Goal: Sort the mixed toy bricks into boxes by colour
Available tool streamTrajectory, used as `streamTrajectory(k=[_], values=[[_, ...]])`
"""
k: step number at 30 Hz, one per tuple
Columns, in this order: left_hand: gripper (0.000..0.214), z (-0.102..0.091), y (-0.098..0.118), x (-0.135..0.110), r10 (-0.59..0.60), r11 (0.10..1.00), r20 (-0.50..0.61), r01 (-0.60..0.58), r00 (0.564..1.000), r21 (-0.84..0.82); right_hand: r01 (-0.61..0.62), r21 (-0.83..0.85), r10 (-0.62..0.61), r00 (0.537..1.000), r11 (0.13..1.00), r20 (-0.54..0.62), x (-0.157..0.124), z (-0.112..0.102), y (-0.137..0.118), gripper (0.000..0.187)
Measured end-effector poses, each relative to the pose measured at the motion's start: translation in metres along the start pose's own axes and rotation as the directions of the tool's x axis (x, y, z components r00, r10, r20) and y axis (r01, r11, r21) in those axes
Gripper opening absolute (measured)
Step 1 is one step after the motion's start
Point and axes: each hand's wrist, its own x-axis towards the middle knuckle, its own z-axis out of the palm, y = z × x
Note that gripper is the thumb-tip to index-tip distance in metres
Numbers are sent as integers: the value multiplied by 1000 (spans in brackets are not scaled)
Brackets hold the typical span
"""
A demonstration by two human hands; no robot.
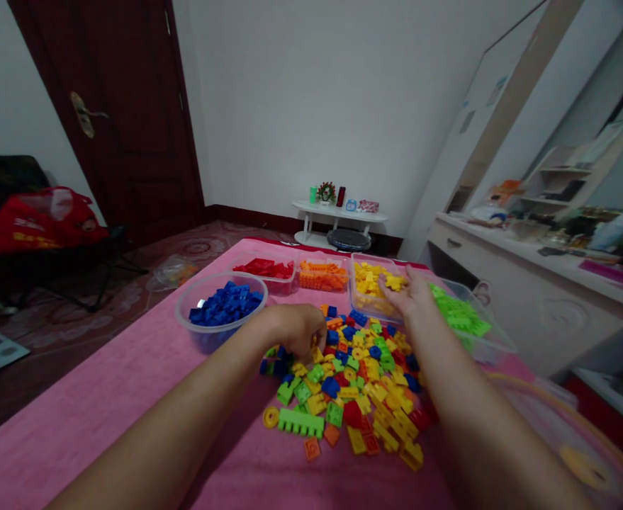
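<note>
A heap of mixed plastic bricks (358, 386) in red, blue, yellow, green and orange lies on the pink cloth (103, 397). My left hand (295, 329) is curled down into the heap's near-left edge, fingers closed among the bricks; what it grips is hidden. My right hand (412, 294) reaches over the clear tub of yellow bricks (369, 283), its fingers pinched on a yellow brick (395, 282).
A round bowl of blue bricks (220, 308), a tub of red bricks (266, 269), a tub of orange bricks (322, 275) and a tub of green bricks (463, 315) line the far side. A white dresser (529, 297) stands right, a dark door (125, 106) left.
</note>
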Motion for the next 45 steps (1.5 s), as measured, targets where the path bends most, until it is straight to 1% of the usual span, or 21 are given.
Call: streamTrajectory(k=[2, 5, 7, 8, 9, 10, 11, 12, 13, 15, 16, 18, 20, 22, 26, 30, 32, 34, 38, 41, 45], values=[[29, -3, -6, -2, 16, 1000, -93, -17, 996, -17, -15, -157, 10, 999, 987, -30, 5, 10, -8, 32], [28, -6, -14, -3, -2, 1000, -260, 3, 966, 4, 132, -476, -159, 987, 869, -17, 0, 22, -11, 38], [29, -6, -15, -4, -46, 997, -327, 63, 944, 41, 261, -575, -253, 963, 776, 96, -14, 26, -3, 34], [29, -6, -15, -4, -75, 993, -339, 103, 938, 65, 306, -616, -234, 952, 726, 197, -23, 26, 3, 32], [29, -6, -14, -4, -106, 985, -338, 145, 935, 92, 353, -671, -168, 930, 652, 327, -34, 26, 11, 28], [29, -6, -12, -5, -134, 976, -327, 182, 935, 120, 419, -730, -54, 883, 541, 467, -45, 26, 19, 24], [27, -7, -11, -6, -155, 967, -312, 209, 937, 146, 488, -774, 83, 823, 402, 562, -56, 25, 28, 19], [26, -7, -10, -7, -164, 961, -293, 220, 942, 167, 571, -783, 189, 764, 248, 617, -66, 23, 36, 16], [26, -8, -9, -9, -161, 959, -275, 216, 948, 182, 637, -765, 232, 733, 94, 639, -75, 23, 44, 17], [28, -9, -10, -12, -137, 964, -257, 189, 957, 187, 688, -704, 226, 724, -176, 652, -88, 21, 55, 27], [28, -11, -12, -14, -127, 968, -253, 176, 959, 181, 683, -678, 208, 730, -270, 652, -93, 21, 58, 31], [29, -13, -16, -16, -134, 971, -257, 178, 957, 158, 667, -649, 209, 738, -366, 641, -96, 21, 61, 32], [29, -14, -19, -17, -151, 969, -271, 196, 951, 147, 665, -647, 234, 743, -374, 628, -96, 22, 60, 26], [29, -13, -19, -15, -159, 963, -327, 220, 932, 159, 650, -669, 213, 756, -362, 619, -93, 22, 57, 22], [32, -5, -7, -6, -200, 942, -475, 302, 857, 147, 579, -731, 105, 804, -361, 585, -86, 21, 48, 21], [38, 4, 0, 5, -227, 939, -534, 330, 814, 102, 554, -759, 86, 823, -341, 562, -81, 15, 36, 16], [40, 8, -3, 10, -229, 939, -525, 329, 820, 103, 567, -758, 101, 817, -322, 568, -80, 12, 31, 14], [40, 12, -7, 15, -233, 941, -482, 320, 845, 106, 570, -763, 106, 817, -307, 567, -79, 9, 26, 13], [32, 17, -16, 23, -242, 949, -437, 305, 866, 78, 563, -780, 63, 820, -274, 569, -75, 6, 23, 12], [32, 20, -24, 28, -237, 962, -447, 274, 863, 19, 574, -800, 29, 815, -176, 578, -70, 4, 23, 11], [33, 23, -34, 32, -213, 976, -438, 212, 874, -52, 589, -806, -28, 808, 61, 588, -66, 4, 22, 16]])
